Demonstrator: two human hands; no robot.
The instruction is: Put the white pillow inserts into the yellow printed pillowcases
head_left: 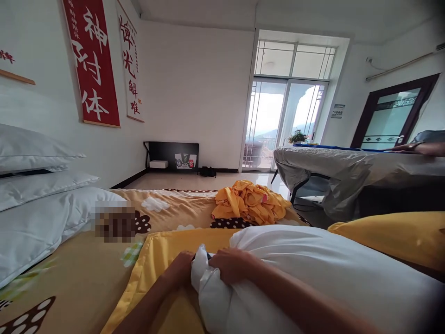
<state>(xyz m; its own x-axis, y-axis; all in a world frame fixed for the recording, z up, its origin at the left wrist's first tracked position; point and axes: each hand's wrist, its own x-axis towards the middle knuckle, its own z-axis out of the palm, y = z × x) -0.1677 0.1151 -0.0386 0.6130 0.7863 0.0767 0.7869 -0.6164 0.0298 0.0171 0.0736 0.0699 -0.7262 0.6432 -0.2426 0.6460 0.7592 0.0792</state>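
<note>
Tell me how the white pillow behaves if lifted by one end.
Probably floppy: the white pillow bunches and creases under the right hand. Likely light for its size, being puffy. Its smooth cloth may slip.

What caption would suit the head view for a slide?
The left hand and right hand hold one end of a white pillow on a yellow cloth.
</note>
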